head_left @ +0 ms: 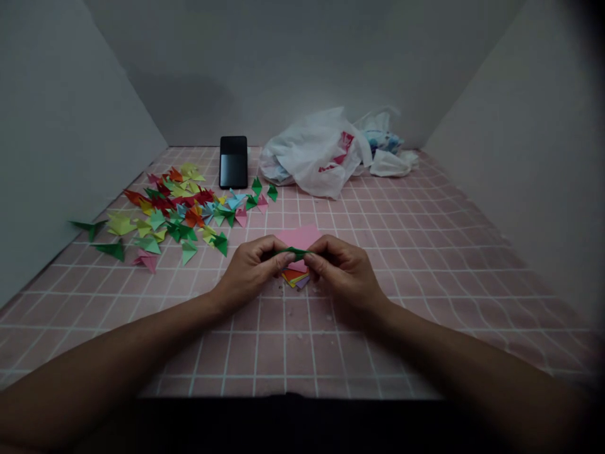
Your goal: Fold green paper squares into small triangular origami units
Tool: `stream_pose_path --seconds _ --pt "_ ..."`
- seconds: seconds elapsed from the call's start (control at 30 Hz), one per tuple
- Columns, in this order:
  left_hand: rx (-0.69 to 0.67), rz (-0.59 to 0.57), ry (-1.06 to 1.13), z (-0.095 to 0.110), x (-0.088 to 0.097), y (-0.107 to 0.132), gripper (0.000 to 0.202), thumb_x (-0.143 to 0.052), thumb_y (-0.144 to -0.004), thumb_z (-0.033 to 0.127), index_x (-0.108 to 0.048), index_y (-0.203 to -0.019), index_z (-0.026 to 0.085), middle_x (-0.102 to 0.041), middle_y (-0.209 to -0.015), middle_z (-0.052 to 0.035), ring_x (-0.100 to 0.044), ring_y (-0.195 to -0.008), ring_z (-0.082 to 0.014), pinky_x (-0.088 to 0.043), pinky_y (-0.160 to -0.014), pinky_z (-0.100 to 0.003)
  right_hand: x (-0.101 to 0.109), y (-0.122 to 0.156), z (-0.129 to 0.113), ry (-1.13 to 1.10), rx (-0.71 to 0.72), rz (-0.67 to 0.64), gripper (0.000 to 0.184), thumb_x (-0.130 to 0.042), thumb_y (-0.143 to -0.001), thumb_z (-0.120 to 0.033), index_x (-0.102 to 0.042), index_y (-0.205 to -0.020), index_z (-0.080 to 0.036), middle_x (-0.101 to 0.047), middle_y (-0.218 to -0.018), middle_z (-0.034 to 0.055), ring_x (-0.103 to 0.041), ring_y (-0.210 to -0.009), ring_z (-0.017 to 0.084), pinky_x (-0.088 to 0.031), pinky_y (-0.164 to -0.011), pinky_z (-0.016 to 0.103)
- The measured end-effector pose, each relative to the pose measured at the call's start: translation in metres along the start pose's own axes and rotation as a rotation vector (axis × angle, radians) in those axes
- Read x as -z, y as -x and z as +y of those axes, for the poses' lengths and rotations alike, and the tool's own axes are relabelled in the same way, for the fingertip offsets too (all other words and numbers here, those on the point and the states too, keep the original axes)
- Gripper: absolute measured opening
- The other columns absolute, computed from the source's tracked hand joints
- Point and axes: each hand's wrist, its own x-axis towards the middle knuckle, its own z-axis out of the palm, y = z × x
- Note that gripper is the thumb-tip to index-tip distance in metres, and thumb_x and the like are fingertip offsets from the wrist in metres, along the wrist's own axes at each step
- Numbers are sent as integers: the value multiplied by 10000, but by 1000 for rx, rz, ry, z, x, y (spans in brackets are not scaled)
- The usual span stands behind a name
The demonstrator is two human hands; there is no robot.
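Between my two hands is a small folded piece of green paper (pixel 297 251), held just above the table. My left hand (pixel 253 263) pinches its left end between thumb and fingers. At the other end, my right hand (pixel 341 265) grips it the same way, with the thumb on the near side. Most of the paper's fold is hidden by my fingertips. Directly beneath lies a stack of coloured paper sheets (pixel 302 234), pink on top, with orange, yellow and purple corners showing at the near side.
Many folded paper pieces (pixel 182 208) in several colours lie spread at the left. A black phone (pixel 233 162) leans or lies behind them. White plastic bags (pixel 312 151) sit at the back. Pale walls enclose the pink checked tablecloth (pixel 401 315) on three sides.
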Motion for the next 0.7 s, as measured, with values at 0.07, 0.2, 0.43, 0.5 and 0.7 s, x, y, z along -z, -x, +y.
stream_pose_path --seconds 0.07,0.2,0.43,0.5,0.7 --pt "-4 7 -10 1 0 0 199 -667 -870 332 -664 -765 163 -569 -655 25 -504 -614 -104 -407 -588 -223 0 0 0 -11 -19 8 173 -703 -869 -261 -630 -727 -194 -581 -623 -30 -516 -566 115 -399 -554 267" --pt "0 24 -50 2 1 0 267 -644 -902 372 -631 -727 171 -555 -622 30 -494 -588 -105 -394 -577 -224 1 -1 3 -69 -63 4 217 -698 -892 -308 -629 -724 -190 -595 -598 -27 -529 -550 116 -412 -557 269" --pt "-31 68 -169 0 4 0 315 -611 -936 395 -582 -706 182 -519 -602 37 -442 -562 -104 -349 -555 -231 3 -4 13 -127 -130 -47 269 -686 -906 -385 -614 -737 -190 -607 -588 -23 -540 -535 117 -424 -553 268" --pt "-67 65 -225 0 4 -2 315 -608 -931 384 -571 -692 183 -518 -613 32 -450 -583 -111 -347 -565 -234 2 -5 11 -156 -156 -76 259 -699 -888 -408 -612 -771 -193 -604 -601 -30 -543 -539 118 -431 -554 267" --pt "-122 -71 -305 1 4 -3 278 -572 -917 329 -578 -683 178 -552 -641 12 -478 -610 -118 -354 -581 -237 1 -4 6 -130 -219 -155 261 -734 -850 -393 -623 -747 -181 -612 -613 -23 -529 -543 105 -388 -538 250"
